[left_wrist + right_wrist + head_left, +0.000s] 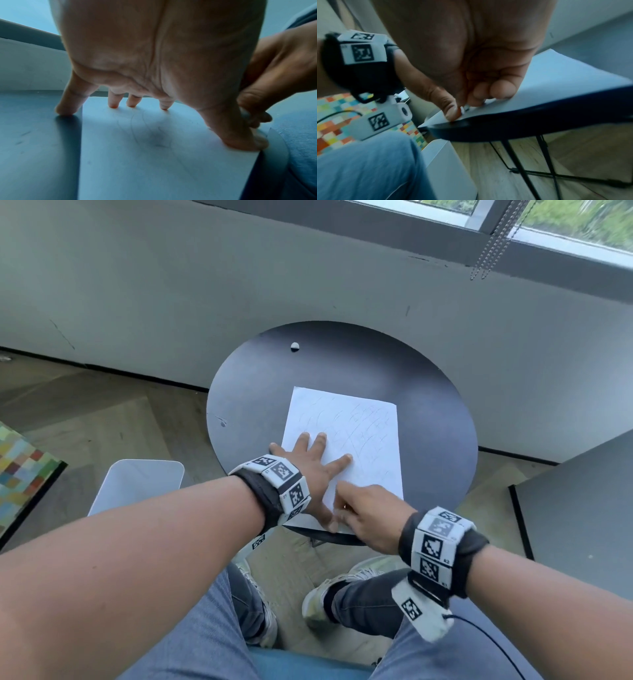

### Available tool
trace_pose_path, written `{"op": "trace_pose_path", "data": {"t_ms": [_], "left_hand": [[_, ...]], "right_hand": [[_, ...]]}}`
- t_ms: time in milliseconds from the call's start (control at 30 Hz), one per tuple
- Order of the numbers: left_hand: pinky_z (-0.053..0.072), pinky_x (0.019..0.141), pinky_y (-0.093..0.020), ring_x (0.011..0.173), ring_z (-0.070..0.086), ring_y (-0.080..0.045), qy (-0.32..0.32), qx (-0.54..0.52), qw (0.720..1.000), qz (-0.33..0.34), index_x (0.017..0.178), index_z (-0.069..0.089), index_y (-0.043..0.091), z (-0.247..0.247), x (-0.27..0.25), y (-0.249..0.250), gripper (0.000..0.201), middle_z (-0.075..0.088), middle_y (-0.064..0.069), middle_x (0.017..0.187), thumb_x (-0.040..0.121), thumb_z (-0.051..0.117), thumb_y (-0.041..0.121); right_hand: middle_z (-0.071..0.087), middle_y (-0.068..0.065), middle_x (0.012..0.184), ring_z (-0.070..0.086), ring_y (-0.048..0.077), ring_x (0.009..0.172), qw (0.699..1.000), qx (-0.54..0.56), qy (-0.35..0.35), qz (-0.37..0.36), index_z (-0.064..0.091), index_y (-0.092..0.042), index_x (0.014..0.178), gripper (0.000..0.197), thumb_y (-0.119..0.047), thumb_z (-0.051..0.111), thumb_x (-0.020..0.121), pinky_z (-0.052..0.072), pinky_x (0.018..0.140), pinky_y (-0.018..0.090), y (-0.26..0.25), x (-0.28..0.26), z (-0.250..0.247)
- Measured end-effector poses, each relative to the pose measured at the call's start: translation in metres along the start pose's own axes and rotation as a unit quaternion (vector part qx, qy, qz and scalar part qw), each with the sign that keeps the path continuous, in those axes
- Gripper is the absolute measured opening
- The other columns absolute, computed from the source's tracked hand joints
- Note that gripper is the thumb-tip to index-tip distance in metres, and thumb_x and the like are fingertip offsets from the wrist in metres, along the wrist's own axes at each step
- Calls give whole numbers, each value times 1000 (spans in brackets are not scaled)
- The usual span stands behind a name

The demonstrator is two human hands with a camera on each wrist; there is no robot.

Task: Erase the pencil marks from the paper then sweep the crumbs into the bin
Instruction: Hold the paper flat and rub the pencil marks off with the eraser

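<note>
A white paper [363, 440] with faint pencil scribbles lies on the round dark table [342, 361]. My left hand [308, 467] presses flat on the sheet's near left part with its fingers spread; the little finger rests on the table beside the sheet. In the left wrist view the fingertips [113, 105] push down on the paper [154, 162]. My right hand [366, 518] is at the sheet's near edge, its fingers curled. It pinches a small pale eraser [465, 108] between thumb and fingers, against the paper [565, 83]. The eraser [245, 115] also shows beside my left thumb.
A white bin [137, 487] stands on the floor left of the table, near my left knee. A small white lump [295, 346] lies at the table's far side. A grey wall runs behind, and another grey surface [582, 508] stands at the right.
</note>
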State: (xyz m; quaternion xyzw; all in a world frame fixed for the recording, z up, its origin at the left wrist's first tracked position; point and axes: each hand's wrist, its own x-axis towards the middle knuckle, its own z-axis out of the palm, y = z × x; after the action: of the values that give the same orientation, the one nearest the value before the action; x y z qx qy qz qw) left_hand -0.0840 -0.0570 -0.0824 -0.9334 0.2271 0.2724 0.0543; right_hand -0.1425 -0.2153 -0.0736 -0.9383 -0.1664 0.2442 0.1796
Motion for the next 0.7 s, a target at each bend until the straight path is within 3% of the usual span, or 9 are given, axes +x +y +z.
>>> {"op": "trace_pose_path", "data": {"t_ms": [233,367,533,700], "left_hand": [[38,103,-71,152,-6,-41,-5,24,1000,-4,153,-12,54,-6,3,3,135,-11,-9,166,53,72,89],[42,99,-69,151,-1,-40,-1,27,1000,-6,153,-10,54,-7,3,3,136,-8,-8,165,51,73,89],[43,100,-68,151,-1,-42,-3,32,999,-3,153,-10,53,-8,3,6,137,-9,-10,165,51,74,89],[41,102,-69,152,-7,-42,-11,29,999,-10,154,-12,52,-9,2,8,137,-13,-12,166,54,76,85]], "right_hand": [[62,5,97,57,26,87,981,23,111,156,52,-19,98,10,-27,48,94,47,74,34,39,47,-42],[62,6,97,57,26,86,987,21,93,130,49,-23,95,8,-30,46,95,49,76,36,29,34,-31],[62,3,89,58,23,79,999,-11,-13,33,51,-23,94,8,-31,48,96,51,71,38,5,1,-7],[63,2,95,58,23,85,988,16,84,131,53,-24,92,8,-29,48,90,48,72,34,36,42,-36]]}}
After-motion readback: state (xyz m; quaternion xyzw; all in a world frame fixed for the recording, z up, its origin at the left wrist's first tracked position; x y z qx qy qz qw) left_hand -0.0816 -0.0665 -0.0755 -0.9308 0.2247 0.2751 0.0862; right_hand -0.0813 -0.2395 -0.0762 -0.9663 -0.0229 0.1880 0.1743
